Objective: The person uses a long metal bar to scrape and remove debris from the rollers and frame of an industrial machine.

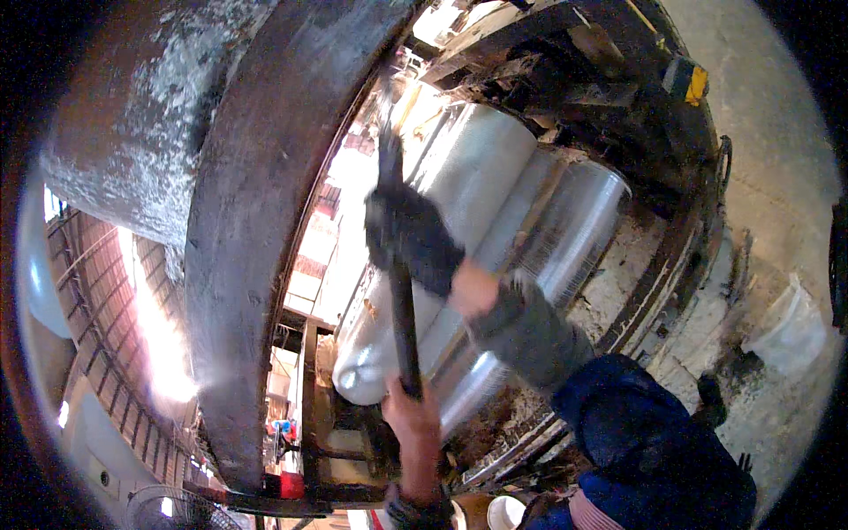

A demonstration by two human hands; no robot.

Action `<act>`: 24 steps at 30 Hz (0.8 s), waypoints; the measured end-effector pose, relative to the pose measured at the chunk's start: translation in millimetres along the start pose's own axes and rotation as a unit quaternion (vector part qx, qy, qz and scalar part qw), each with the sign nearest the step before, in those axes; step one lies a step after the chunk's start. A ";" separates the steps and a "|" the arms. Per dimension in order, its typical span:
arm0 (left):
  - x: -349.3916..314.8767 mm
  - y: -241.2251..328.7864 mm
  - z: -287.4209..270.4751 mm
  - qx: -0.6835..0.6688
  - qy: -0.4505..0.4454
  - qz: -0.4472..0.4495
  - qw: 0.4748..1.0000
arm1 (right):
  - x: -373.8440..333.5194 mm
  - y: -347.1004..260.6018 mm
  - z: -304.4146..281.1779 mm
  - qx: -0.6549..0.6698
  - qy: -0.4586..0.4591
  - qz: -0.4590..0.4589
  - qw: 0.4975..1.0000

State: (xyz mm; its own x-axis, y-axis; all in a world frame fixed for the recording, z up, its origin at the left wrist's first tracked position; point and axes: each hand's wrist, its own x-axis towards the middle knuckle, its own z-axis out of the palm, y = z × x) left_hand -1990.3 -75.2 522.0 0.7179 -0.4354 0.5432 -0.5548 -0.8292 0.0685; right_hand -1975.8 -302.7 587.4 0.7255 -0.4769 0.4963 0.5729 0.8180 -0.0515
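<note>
My right hand (pixel 413 237), in a dark glove, is closed round the upper part of a long black handle (pixel 403 322). My bare left hand (pixel 412 413) is wrapped round the handle's lower end. Above the glove the tool narrows to a grey end (pixel 386 115), smeared by motion, so its kind is unclear. Both hands are over large shiny plastic-wrapped or metal rolls (pixel 495 163), and whether the tool touches anything cannot be made out. Left of the hands rises a large curved dark metal rim (pixel 256 177).
A big worn cylinder (pixel 124 141) adjoins the rim. A dark, dirt-caked frame (pixel 601 97) with a yellow part (pixel 696 86) surrounds the rolls. On the floor at right lies a clear plastic bag (pixel 791 327). A fan (pixel 172 510) stands at lower left, and a white cup-like container (pixel 506 512) below.
</note>
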 end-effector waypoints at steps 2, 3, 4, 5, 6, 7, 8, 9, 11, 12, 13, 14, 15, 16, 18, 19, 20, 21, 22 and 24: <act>-41.5 -38.0 21.4 -0.156 0.072 0.044 0.984 | -44.4 27.4 6.9 0.013 -0.089 0.049 0.995; -48.3 -38.9 28.0 -0.214 0.094 0.060 0.970 | -45.1 30.0 7.9 -0.095 -0.052 -0.020 0.994; -46.2 -44.3 29.6 -0.220 0.101 0.062 0.968 | -35.0 23.6 2.3 -0.101 -0.044 -0.036 0.993; -31.6 -15.8 17.6 -0.180 0.092 0.057 0.978 | -31.3 12.6 4.3 -0.106 -0.035 -0.049 0.993; -15.0 15.9 8.3 -0.148 0.081 0.059 0.984 | 12.0 -3.6 -23.2 0.219 -0.275 0.058 0.934; 12.5 55.2 -4.9 -0.057 0.052 0.050 0.996 | 31.2 -40.1 -24.8 0.118 -0.198 -0.021 0.973; 34.6 76.4 -6.3 0.025 0.045 0.023 0.998 | 39.6 -60.2 -17.0 -0.034 -0.088 -0.153 0.984; 43.4 89.0 -4.9 0.008 0.036 0.015 0.999 | 47.5 -74.6 -23.9 -0.037 -0.105 -0.171 0.979; 31.7 94.7 9.8 -0.021 0.027 0.026 0.999 | 31.3 -81.6 -31.7 0.085 -0.173 -0.057 0.980; 7.7 64.1 24.6 -0.023 0.037 0.039 0.998 | 13.6 -65.6 -33.1 0.177 -0.224 0.036 0.958; -20.3 25.9 38.1 -0.018 0.049 0.046 0.998 | -14.4 -38.2 -22.7 0.081 -0.169 0.026 0.982; -43.0 10.6 46.7 -0.252 0.046 -0.054 0.965 | -38.6 -24.6 -11.2 -0.023 -0.111 0.007 0.993; -65.6 -3.9 54.7 -0.471 0.093 -0.146 0.865 | -46.7 -25.6 -1.5 -0.095 -0.074 0.002 0.993; -59.7 12.3 52.7 -0.392 0.081 -0.105 0.910 | -37.5 -32.8 -7.4 -0.065 -0.074 0.015 0.995; -25.9 72.3 33.5 -0.186 0.051 -0.040 0.980 | 14.7 -44.1 -43.3 0.205 -0.213 0.088 0.951; -0.1 103.3 18.3 -0.048 0.026 -0.024 0.998 | 25.1 -76.0 -37.2 0.106 -0.145 0.042 0.983; 20.7 134.7 16.1 -0.038 0.055 0.037 0.997 | 38.0 -107.4 -32.7 0.017 -0.097 -0.095 0.991; 33.1 146.3 15.9 -0.026 0.047 0.028 0.998 | 42.4 -125.4 -28.1 0.007 -0.084 -0.122 0.989; 38.5 154.4 19.4 -0.020 0.034 0.020 0.999 | 42.5 -135.6 -36.9 0.052 -0.154 -0.118 0.980; 4.8 98.4 37.5 -0.018 0.035 0.010 0.999 | 10.1 -96.7 -31.8 0.055 -0.105 -0.010 0.993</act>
State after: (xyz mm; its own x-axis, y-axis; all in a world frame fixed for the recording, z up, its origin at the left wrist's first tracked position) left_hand -2025.7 -172.0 499.9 0.6758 -0.4246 0.6026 -0.5842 -0.8070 0.0866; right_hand -2011.7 -396.9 569.8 0.6114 -0.4257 0.6671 0.5331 0.8446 0.0504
